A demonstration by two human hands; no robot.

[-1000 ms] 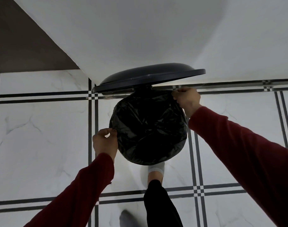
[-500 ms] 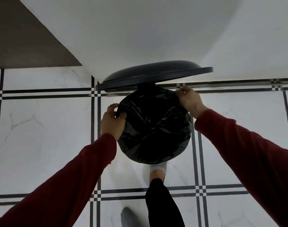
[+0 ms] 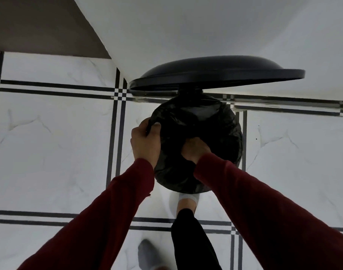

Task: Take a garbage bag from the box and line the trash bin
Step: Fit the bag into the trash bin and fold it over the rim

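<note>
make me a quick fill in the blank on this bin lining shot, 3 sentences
1. The garbage bag lining the trash bin is ____ in colour.
2. The bin's lid stands ____ above the bag.
3. The left hand grips the bag at the rim, while the right hand reaches ____ the bag.

Missing words: black; open; into

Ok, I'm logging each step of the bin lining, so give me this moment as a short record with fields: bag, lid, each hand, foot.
bag: black garbage bag draped over the trash bin's mouth
lid: dark lid raised, tilted up behind the bag
left hand: left hand grips the bag's edge at the bin's left rim
right hand: right hand pushed down into the bag's middle, fingers hidden in the plastic
foot: white-socked foot at the bin's near base
floor: white tiles with black lines
</note>
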